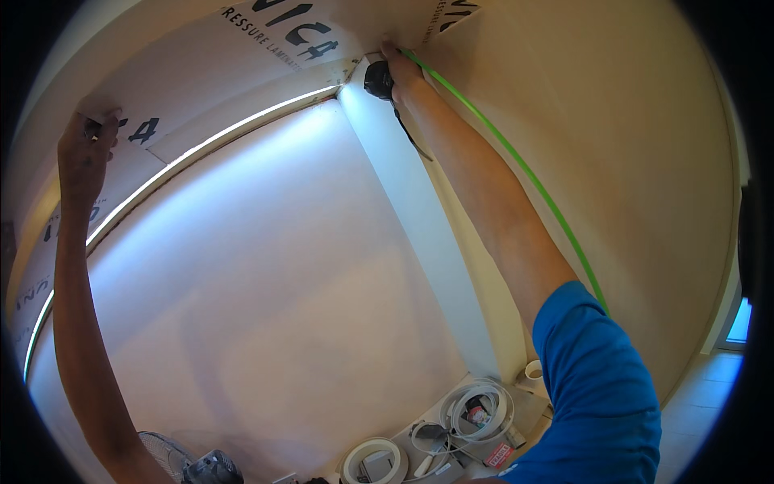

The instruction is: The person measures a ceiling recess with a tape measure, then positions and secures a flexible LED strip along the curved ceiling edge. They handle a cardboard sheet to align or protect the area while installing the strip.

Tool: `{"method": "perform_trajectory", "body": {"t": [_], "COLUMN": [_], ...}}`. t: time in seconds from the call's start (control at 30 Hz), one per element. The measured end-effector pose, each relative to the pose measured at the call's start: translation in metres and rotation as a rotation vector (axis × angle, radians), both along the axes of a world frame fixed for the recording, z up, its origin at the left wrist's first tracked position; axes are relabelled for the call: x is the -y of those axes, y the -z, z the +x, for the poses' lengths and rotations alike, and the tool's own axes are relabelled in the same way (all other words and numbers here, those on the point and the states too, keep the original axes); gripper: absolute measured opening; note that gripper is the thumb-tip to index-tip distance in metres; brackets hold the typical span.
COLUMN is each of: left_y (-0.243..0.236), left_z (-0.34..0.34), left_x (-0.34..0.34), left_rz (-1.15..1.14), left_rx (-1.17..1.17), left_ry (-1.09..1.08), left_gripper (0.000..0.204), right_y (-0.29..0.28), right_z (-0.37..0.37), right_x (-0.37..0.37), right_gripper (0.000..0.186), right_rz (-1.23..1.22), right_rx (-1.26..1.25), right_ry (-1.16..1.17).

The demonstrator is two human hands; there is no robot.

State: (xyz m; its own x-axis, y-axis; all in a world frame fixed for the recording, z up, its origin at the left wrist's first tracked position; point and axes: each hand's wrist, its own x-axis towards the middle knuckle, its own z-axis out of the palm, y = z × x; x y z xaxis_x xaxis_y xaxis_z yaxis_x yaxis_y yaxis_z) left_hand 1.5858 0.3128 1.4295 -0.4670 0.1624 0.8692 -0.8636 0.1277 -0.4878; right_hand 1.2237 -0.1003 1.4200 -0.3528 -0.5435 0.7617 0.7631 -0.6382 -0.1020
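My right hand [401, 77] reaches up into the top corner where the wall meets a film-covered panel [266, 48]. It grips a small black tool [378, 80], with a green laser line [524, 173] running along the arm. My left hand [85, 153] is raised at the far left, pressed to the panel's lower edge, pinching a small dark object [95, 127] I cannot identify. A bright light strip [210, 141] glows under the panel.
A white wall [266, 298] fills the middle, with a white corner post [419, 226]. On the floor below lie coils of white strip [480, 403], a roll [372, 461], a white cup [533, 373] and a fan [165, 452]. A doorway [738, 323] shows at right.
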Motion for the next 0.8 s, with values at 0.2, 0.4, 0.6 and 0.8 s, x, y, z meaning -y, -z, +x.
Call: {"method": "perform_trajectory", "body": {"t": [0.2,0.4,0.6,0.8], "left_y": [-0.003,-0.008,-0.018,0.011], "left_z": [-0.001,0.012,-0.018,-0.059], "left_x": [-0.001,-0.004,-0.019,-0.029], "left_rz": [-0.009,0.008,0.003,0.15], "left_rx": [-0.018,-0.018,0.017,-0.12], "left_ry": [-0.034,-0.022,-0.173,-0.128], "left_gripper": [0.024,0.027,0.024,0.008], "right_y": [0.011,0.002,0.01,0.001], "right_z": [-0.006,0.004,-0.01,-0.019], "right_x": [-0.029,-0.028,-0.017,-0.002], "right_gripper": [0.034,0.03,0.031,0.032], "right_rz": [0.089,0.105,0.037,-0.013], "right_rx": [-0.171,-0.196,-0.205,-0.313], "right_ry": [-0.015,-0.021,-0.042,-0.076]}}
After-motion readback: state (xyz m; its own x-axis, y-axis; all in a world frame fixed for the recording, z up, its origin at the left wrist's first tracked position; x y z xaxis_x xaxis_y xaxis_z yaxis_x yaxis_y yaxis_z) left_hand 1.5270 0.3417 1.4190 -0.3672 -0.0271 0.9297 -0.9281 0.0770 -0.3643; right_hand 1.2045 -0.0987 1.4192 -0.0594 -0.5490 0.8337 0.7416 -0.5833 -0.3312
